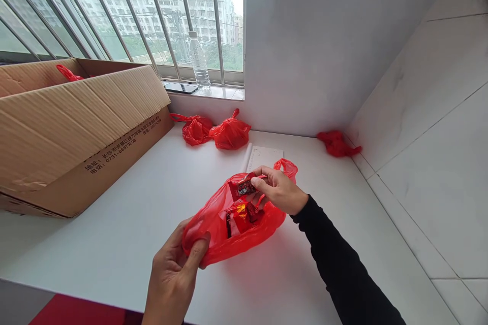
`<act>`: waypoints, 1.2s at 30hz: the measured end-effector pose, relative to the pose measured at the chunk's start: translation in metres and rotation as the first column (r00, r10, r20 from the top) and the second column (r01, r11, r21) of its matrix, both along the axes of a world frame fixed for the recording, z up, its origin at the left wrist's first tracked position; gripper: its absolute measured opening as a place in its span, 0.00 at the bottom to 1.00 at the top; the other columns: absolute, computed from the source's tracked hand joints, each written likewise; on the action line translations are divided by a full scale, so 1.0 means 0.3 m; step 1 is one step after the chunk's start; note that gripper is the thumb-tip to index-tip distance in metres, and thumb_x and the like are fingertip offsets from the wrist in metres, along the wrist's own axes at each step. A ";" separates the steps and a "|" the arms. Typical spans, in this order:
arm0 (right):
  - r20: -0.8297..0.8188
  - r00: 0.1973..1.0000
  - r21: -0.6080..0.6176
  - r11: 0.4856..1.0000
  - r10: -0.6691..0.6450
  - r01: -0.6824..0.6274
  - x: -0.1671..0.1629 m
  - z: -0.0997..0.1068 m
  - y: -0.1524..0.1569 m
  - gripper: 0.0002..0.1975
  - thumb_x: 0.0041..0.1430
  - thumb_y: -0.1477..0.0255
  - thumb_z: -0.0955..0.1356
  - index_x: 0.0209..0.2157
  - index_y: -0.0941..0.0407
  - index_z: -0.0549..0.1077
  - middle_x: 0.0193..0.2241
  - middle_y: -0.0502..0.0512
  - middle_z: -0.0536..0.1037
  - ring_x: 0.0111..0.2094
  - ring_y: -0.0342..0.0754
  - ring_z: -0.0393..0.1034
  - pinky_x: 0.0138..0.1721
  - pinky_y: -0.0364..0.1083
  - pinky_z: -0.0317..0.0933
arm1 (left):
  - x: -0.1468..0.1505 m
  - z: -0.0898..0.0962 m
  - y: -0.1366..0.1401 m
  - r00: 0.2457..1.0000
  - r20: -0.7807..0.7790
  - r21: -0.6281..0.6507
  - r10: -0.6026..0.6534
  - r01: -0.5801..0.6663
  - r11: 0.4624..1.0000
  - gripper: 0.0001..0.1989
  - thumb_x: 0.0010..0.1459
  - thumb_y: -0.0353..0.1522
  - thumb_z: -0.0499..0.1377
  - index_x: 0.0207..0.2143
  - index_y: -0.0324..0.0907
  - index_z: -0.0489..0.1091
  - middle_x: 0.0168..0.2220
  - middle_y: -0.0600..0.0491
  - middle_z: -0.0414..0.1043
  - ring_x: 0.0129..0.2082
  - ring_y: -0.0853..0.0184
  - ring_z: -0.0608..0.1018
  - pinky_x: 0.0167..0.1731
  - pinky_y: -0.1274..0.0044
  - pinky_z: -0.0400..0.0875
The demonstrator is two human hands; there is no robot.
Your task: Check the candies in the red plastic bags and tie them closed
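A red plastic bag (244,251) is spread wide at its mouth, with several small red and gold wrapped packets (244,216) inside. My left hand (177,264) pinches the near left rim of the bag between thumb and fingers. At the bag's upper right side, my right hand (280,190) holds a small dark red wrapped packet (242,189) between thumb and fingers, just above the others. One bag handle (286,166) sticks up behind my right hand. Part of a notebook (265,156) with a written page shows behind the bag.
A large open cardboard box (125,147) stands at the left with red plastic inside. Two tied red bags (231,132) sit by the wall; a crumpled red bag (337,143) lies at the right. A water bottle (199,63) and a phone (180,87) rest on the windowsill.
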State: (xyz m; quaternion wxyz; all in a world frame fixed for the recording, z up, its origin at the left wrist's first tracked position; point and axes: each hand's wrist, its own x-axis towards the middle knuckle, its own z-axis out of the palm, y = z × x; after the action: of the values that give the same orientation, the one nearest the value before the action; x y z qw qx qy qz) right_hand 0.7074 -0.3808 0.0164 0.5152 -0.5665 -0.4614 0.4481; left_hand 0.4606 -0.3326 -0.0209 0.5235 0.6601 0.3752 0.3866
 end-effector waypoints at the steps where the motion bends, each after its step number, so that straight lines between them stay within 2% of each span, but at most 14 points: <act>1: 0.047 0.999 -0.023 0.999 0.028 -0.027 0.003 0.002 -0.007 0.09 0.67 0.66 0.64 0.42 0.57 0.68 0.28 0.53 0.80 0.27 0.46 0.76 0.28 0.44 0.70 | -0.001 0.002 0.000 1.000 -0.002 0.003 -0.001 0.001 1.000 0.18 0.59 0.43 0.63 0.50 0.47 0.75 0.35 0.54 0.75 0.33 0.66 0.73 0.26 0.80 0.69; 4: 0.356 0.931 -0.119 0.992 0.083 -0.042 0.012 0.000 -0.025 0.10 0.66 0.67 0.63 0.41 0.57 0.73 0.25 0.51 0.79 0.28 0.46 0.75 0.32 0.45 0.68 | -0.004 0.009 -0.003 1.000 -0.013 0.003 0.004 -0.004 1.000 0.17 0.59 0.43 0.62 0.48 0.48 0.75 0.35 0.54 0.74 0.32 0.66 0.73 0.27 0.80 0.70; 7: 0.696 0.714 -0.134 0.990 0.069 0.035 0.013 -0.018 -0.028 0.10 0.64 0.70 0.64 0.41 0.56 0.77 0.26 0.51 0.78 0.30 0.47 0.73 0.34 0.45 0.63 | -0.001 0.015 -0.008 1.000 -0.015 0.010 0.006 -0.006 1.000 0.16 0.59 0.42 0.63 0.47 0.48 0.76 0.33 0.55 0.73 0.31 0.67 0.71 0.27 0.80 0.70; 9: 0.778 0.615 -0.157 0.988 0.127 -0.006 0.001 -0.037 -0.022 0.13 0.63 0.71 0.65 0.46 0.55 0.77 0.30 0.52 0.79 0.33 0.48 0.73 0.35 0.45 0.61 | 0.005 0.020 -0.014 1.000 -0.001 0.005 -0.005 0.005 1.000 0.16 0.59 0.43 0.63 0.47 0.48 0.76 0.33 0.55 0.72 0.31 0.68 0.71 0.27 0.81 0.70; 12: 0.803 0.552 -0.196 0.974 0.225 -0.112 -0.029 -0.064 -0.010 0.20 0.63 0.69 0.66 0.56 0.53 0.72 0.40 0.56 0.80 0.40 0.51 0.74 0.36 0.45 0.61 | 0.015 0.030 -0.023 0.999 0.026 -0.023 -0.030 0.031 0.999 0.16 0.59 0.43 0.63 0.48 0.48 0.76 0.36 0.54 0.74 0.33 0.67 0.72 0.31 0.81 0.72; 15: 0.817 0.498 -0.255 0.957 0.290 -0.138 -0.048 -0.067 -0.010 0.16 0.62 0.69 0.66 0.51 0.53 0.76 0.41 0.58 0.79 0.40 0.52 0.73 0.33 0.45 0.60 | 0.017 0.039 -0.027 0.999 0.037 -0.025 -0.025 0.026 0.999 0.16 0.59 0.42 0.63 0.47 0.47 0.76 0.38 0.53 0.76 0.33 0.68 0.72 0.34 0.81 0.73; 18: 0.820 0.520 -0.226 0.970 0.239 -0.089 -0.039 -0.023 -0.035 0.13 0.64 0.69 0.66 0.47 0.54 0.77 0.33 0.55 0.79 0.35 0.50 0.72 0.32 0.45 0.58 | 0.009 0.034 -0.022 0.999 0.047 -0.009 -0.011 0.012 1.000 0.15 0.58 0.42 0.64 0.46 0.46 0.76 0.38 0.53 0.75 0.34 0.67 0.73 0.33 0.81 0.73; 22: 0.789 0.613 0.030 0.999 -0.038 0.024 0.013 0.074 -0.096 0.16 0.66 0.68 0.65 0.54 0.54 0.72 0.34 0.52 0.78 0.36 0.46 0.71 0.39 0.45 0.62 | -0.005 0.017 -0.004 0.996 0.090 -0.042 0.029 -0.026 0.999 0.17 0.56 0.42 0.66 0.45 0.46 0.73 0.38 0.54 0.74 0.35 0.67 0.74 0.33 0.82 0.73; 25: 0.860 0.465 0.153 0.975 -0.210 0.158 0.078 0.108 -0.147 0.25 0.61 0.65 0.70 0.59 0.54 0.69 0.49 0.58 0.75 0.50 0.53 0.68 0.53 0.52 0.60 | -0.013 0.018 0.003 0.993 0.104 -0.077 0.061 -0.053 0.996 0.16 0.56 0.43 0.67 0.42 0.47 0.70 0.28 0.58 0.70 0.25 0.72 0.69 0.25 0.83 0.68; 27: 0.914 0.380 0.066 0.974 -0.145 0.215 0.124 0.105 -0.176 0.35 0.56 0.62 0.73 0.64 0.54 0.65 0.54 0.61 0.72 0.55 0.58 0.64 0.57 0.56 0.57 | -0.016 0.026 0.005 0.994 0.094 -0.071 0.064 -0.058 0.996 0.16 0.56 0.44 0.66 0.40 0.47 0.69 0.24 0.60 0.66 0.23 0.73 0.66 0.23 0.83 0.66; 29: 0.905 0.425 -0.136 0.959 0.019 0.247 0.161 0.096 -0.197 0.38 0.55 0.61 0.72 0.65 0.57 0.63 0.48 0.61 0.76 0.50 0.58 0.69 0.52 0.54 0.61 | -0.016 0.035 0.012 0.995 0.062 -0.049 0.073 -0.070 0.996 0.16 0.56 0.46 0.65 0.38 0.46 0.69 0.22 0.60 0.65 0.23 0.72 0.66 0.24 0.83 0.66; 31: 0.851 0.510 -0.284 0.928 0.127 0.242 0.179 0.097 -0.207 0.30 0.57 0.65 0.70 0.61 0.58 0.68 0.38 0.58 0.79 0.39 0.53 0.72 0.42 0.50 0.64 | -0.004 0.048 0.032 0.996 0.036 -0.025 0.084 -0.083 0.996 0.15 0.58 0.46 0.64 0.36 0.45 0.70 0.23 0.59 0.66 0.24 0.71 0.67 0.26 0.81 0.66; 32: 0.832 0.539 -0.297 0.927 0.133 0.229 0.181 0.103 -0.209 0.24 0.59 0.67 0.68 0.57 0.58 0.72 0.35 0.56 0.79 0.35 0.51 0.72 0.38 0.48 0.63 | 0.008 0.057 0.047 0.996 0.033 -0.014 0.083 -0.082 0.997 0.15 0.58 0.46 0.63 0.35 0.45 0.70 0.24 0.59 0.67 0.25 0.71 0.67 0.27 0.81 0.67; 36: 0.803 0.590 -0.054 0.975 -0.086 0.215 0.148 0.154 -0.209 0.10 0.63 0.70 0.65 0.40 0.56 0.78 0.29 0.51 0.78 0.30 0.46 0.70 0.34 0.45 0.61 | 0.092 0.152 0.099 0.986 0.144 0.019 0.083 -0.087 0.996 0.15 0.59 0.45 0.63 0.30 0.44 0.69 0.24 0.59 0.67 0.24 0.71 0.67 0.26 0.79 0.66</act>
State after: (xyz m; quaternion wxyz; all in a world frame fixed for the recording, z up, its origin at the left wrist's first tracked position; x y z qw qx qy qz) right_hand 0.7520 -0.4434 0.0626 0.2495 -0.7791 -0.5588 0.1361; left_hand 0.4882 -0.3029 0.0247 0.5238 0.6205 0.3596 0.4597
